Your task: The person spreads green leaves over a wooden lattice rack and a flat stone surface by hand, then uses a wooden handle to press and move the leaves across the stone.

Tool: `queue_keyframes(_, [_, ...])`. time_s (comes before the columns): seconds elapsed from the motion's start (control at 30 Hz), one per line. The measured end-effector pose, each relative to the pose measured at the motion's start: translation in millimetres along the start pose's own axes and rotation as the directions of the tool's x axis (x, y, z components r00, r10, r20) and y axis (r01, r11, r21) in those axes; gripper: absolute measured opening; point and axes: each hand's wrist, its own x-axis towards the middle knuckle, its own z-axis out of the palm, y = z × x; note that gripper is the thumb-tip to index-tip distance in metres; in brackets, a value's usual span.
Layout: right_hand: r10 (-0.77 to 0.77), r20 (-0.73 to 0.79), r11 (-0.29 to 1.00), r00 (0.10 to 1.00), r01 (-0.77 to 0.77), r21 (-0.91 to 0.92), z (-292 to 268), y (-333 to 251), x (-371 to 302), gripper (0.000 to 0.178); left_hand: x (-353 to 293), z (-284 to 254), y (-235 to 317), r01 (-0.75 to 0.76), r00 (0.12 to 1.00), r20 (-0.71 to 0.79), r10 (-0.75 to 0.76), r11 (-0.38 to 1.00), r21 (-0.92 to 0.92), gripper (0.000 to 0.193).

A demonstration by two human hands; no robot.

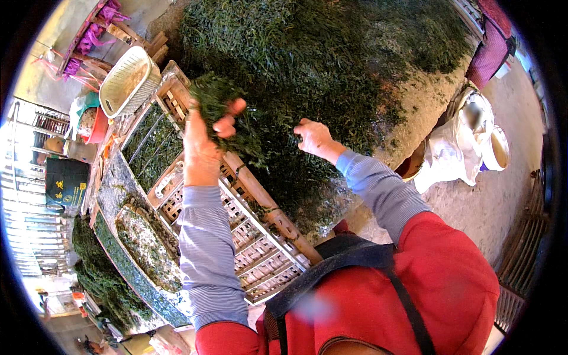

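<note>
A loose clump of dark green leaves is in my left hand, whose fingers curl round it, above the end of a wooden slatted frame. To the right, my right hand hovers at the edge of a broad heap of dark green leaves. Its fingers are closed; whatever they may hold is too small to make out. The heap spreads over a pale brown surface. Left of the frame, more leaves lie under thin bars.
A cream plastic basket stands at the far left, near a red bucket. A tray of light debris lies left of my left forearm, with another leaf pile beyond. White sacks and a white bucket stand at right.
</note>
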Motion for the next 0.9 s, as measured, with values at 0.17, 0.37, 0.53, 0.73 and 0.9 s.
queue_keyframes(0.17, [-0.073,0.013,0.983,0.997,0.070,0.167,-87.6,-48.4,5.8,0.038,1.3,-29.5,-16.3,0.005,0.996,-0.087,-0.019,0.988,-0.153,0.031])
queue_keyframes(0.37, [-0.307,-0.349,0.851,0.886,0.419,0.316,-156.4,-95.9,11.0,0.039,17.5,-35.9,-16.6,-0.044,0.995,-0.098,0.034,0.994,-0.099,0.006])
queue_keyframes(0.53, [-0.170,-0.168,0.774,0.971,0.237,0.587,-217.5,-150.2,26.9,0.052,0.0,26.8,-24.4,-0.162,0.912,-0.341,0.229,0.963,0.215,0.023])
queue_keyframes(0.73, [0.022,-0.241,0.554,0.970,0.188,0.811,-167.3,-123.4,69.7,0.046,-27.7,18.5,-122.1,0.122,0.992,-0.004,-0.127,0.965,-0.232,0.055])
queue_keyframes(0.9, [-0.003,0.110,0.779,0.994,-0.067,0.624,-103.5,-56.9,44.1,0.051,-41.1,-23.1,-158.6,0.166,0.949,-0.227,-0.221,0.957,-0.237,0.022])
